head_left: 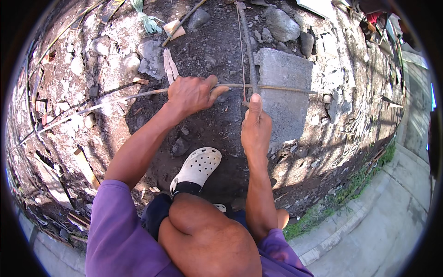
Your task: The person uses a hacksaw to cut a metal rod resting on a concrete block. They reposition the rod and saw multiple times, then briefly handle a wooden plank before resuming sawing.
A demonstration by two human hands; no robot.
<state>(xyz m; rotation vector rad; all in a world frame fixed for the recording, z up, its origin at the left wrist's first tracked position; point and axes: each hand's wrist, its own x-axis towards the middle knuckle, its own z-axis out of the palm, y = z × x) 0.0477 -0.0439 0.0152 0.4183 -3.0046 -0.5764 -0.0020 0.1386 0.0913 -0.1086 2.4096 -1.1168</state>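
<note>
A long thin stick (138,93) runs across in front of me, from the lower left to a flat grey concrete block (288,69) on the right. My left hand (191,94) presses down on it with the fingers curled round it. My right hand (256,124) grips the near end of what looks like a bow saw (252,55), a bent branch with a thin straight blade strung along its left side. The thumb lies along the branch, pointing away from me. The blade crosses the stick just right of my left hand; whether it cuts in cannot be seen.
Rubble and soil cover the ground, with a large stone (281,25) beyond the block. A pale split piece of wood (170,65) lies beside my left hand. My white clog (197,166) is planted close below the stick. Concrete paving (369,217) edged with grass lies at the right.
</note>
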